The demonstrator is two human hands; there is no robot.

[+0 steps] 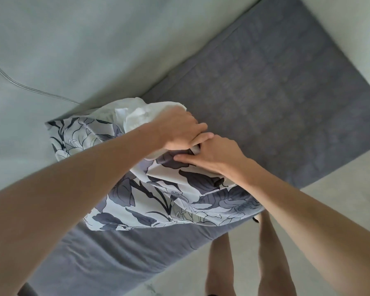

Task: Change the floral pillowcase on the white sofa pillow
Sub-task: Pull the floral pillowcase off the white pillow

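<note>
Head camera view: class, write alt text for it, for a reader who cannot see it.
Two bare hands work at the open end of a floral pillowcase lying on a grey sofa: the left hand grips the white pillow poking out, while the right hand pinches the pillowcase edge.

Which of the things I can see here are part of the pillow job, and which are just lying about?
Part of the job:
floral pillowcase
white pillow
left hand, holding the pillow
right hand, pinching the pillowcase

Just there:
grey sofa
cable on the wall
</note>
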